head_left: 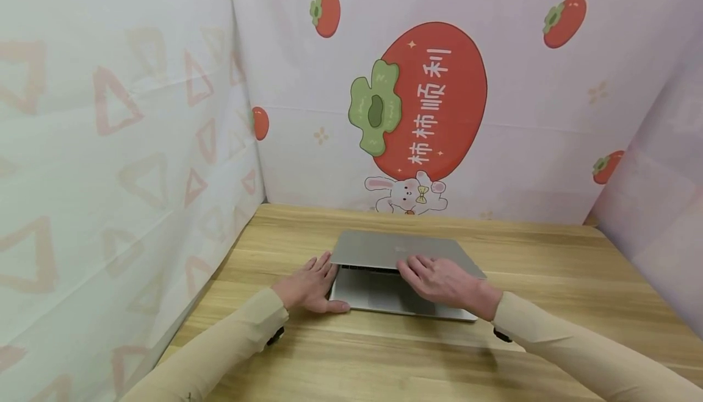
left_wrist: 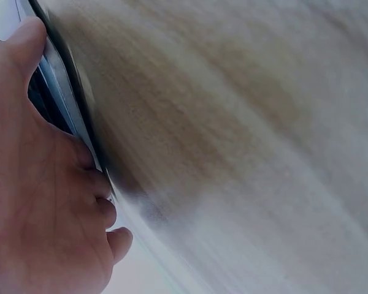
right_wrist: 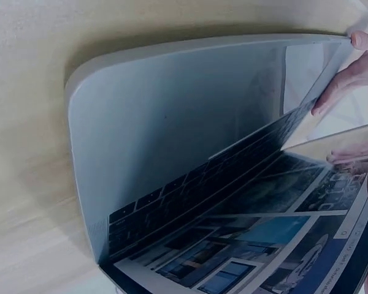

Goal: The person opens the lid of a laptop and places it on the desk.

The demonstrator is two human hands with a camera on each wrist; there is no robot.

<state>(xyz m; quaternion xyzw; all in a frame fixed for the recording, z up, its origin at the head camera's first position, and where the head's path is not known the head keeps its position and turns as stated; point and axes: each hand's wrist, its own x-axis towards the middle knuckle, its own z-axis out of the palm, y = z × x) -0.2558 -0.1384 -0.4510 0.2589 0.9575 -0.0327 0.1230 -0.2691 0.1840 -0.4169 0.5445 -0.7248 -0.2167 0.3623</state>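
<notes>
A silver laptop lies on the wooden table, its lid (head_left: 373, 247) tilted low over the base (head_left: 354, 291). My right hand (head_left: 442, 281) grips the lid's front edge, fingers over the outer face. At the base's left side rests my left hand (head_left: 309, 289), fingers spread along that edge and thumb at the front corner. The left wrist view has this hand (left_wrist: 46, 190) against the laptop's thin rim (left_wrist: 64, 89). Under the lid, the right wrist view shows dark keys (right_wrist: 150, 205) and a lit screen (right_wrist: 233, 269) with pictures.
The wooden table (head_left: 351, 359) extends around the laptop. Behind it hangs a pale cloth (head_left: 296, 164) printed with persimmons and a rabbit. Another cloth (head_left: 159, 164) with triangle shapes borders the left side, and a further pale cloth (head_left: 664, 219) the right.
</notes>
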